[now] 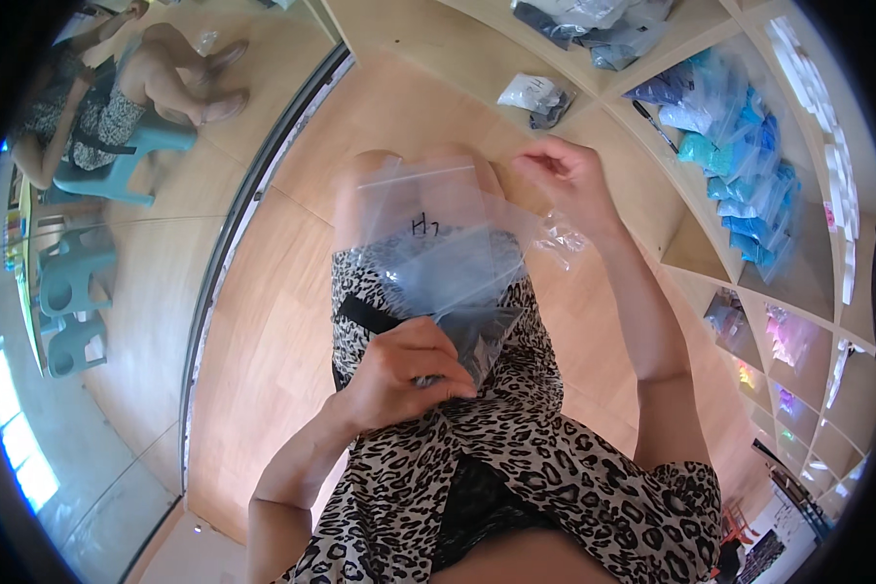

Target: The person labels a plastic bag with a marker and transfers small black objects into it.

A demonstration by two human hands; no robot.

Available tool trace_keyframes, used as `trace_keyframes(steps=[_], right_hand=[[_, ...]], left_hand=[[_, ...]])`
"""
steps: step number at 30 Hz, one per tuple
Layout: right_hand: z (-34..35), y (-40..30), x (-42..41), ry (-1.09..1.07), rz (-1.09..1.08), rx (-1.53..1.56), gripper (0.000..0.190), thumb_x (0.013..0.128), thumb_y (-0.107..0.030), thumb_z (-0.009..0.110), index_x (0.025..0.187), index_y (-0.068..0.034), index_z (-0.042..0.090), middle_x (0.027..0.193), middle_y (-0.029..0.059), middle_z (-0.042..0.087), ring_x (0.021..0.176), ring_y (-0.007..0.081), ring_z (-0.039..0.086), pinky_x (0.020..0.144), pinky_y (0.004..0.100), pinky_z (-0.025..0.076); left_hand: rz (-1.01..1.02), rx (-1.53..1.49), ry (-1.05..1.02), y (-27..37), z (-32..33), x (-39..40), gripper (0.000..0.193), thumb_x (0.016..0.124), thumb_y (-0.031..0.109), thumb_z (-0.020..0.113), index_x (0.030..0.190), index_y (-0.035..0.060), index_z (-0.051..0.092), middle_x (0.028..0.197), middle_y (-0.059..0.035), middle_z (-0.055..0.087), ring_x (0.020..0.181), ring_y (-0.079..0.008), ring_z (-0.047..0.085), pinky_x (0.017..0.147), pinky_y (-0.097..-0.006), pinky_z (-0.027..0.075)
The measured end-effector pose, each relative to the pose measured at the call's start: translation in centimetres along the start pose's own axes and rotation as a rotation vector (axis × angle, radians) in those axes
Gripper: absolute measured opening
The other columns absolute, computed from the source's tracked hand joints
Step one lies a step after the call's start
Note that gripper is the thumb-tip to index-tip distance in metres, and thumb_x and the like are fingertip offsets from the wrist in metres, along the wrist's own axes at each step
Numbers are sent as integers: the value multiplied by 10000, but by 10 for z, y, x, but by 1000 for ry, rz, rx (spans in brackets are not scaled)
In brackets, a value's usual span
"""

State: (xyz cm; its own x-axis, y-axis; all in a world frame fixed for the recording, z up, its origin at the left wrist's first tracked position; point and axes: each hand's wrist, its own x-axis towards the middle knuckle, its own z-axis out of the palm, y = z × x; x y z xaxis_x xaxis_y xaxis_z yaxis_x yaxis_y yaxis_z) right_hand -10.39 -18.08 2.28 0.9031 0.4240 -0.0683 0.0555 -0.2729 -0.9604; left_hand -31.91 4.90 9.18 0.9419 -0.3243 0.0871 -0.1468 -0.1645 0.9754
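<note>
My left hand (409, 372) is closed on a clear plastic bag with dark contents (474, 339), held low over my lap. A larger clear zip bag (438, 241) lies across my thighs, with handwriting on its upper part and pale blue-grey contents lower down. The two bags overlap, and their exact border is hard to make out. My right hand (566, 175) is raised beyond my right knee, its fingers half curled and slightly blurred. Nothing shows between those fingers. Crumpled clear plastic (561, 239) appears just below that wrist, apparently on the floor.
Wooden cubby shelves (690, 212) curve along the right, holding blue and teal bagged goods (737, 175) and a black marker (653, 125). A small filled bag (536, 98) sits ahead. At left, a large mirror (153, 292) reflects stools and a seated person.
</note>
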Motion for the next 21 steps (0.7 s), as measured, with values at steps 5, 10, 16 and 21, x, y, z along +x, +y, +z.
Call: trace_keyframes(steps=[5, 10, 16, 21], right_hand=[[51, -29, 32, -136, -407, -505, 210, 873, -141, 667, 1059, -51, 709, 981, 131, 711, 970, 333, 624, 864, 430, 500], [70, -37, 46, -274, -439, -582, 169, 855, -163, 688, 992, -70, 722, 927, 102, 705, 936, 310, 624, 846, 426, 501], [67, -59, 36, -412, -281, -635, 136, 818, -128, 714, 917, -35, 732, 803, 106, 663, 752, 275, 621, 699, 373, 498], [60, -76, 29, -536, -153, -618, 108, 791, -107, 732, 865, -29, 743, 741, 105, 671, 669, 218, 629, 649, 335, 491]], left_hand=[[77, 92, -110, -13, 6, -5, 124, 735, 108, 844, 819, 108, 753, 823, -5, 662, 814, -213, 624, 742, -368, 484], [86, 168, -91, -17, 7, -11, 141, 730, 119, 850, 823, 113, 744, 833, -7, 661, 850, -213, 633, 755, -364, 487], [70, 139, -54, -20, 3, -18, 173, 733, 174, 869, 838, 108, 749, 858, -42, 665, 863, -236, 639, 770, -362, 499], [-31, -86, -23, -30, -2, -21, 232, 821, 256, 832, 892, 51, 749, 896, -72, 679, 862, -203, 646, 746, -319, 509]])
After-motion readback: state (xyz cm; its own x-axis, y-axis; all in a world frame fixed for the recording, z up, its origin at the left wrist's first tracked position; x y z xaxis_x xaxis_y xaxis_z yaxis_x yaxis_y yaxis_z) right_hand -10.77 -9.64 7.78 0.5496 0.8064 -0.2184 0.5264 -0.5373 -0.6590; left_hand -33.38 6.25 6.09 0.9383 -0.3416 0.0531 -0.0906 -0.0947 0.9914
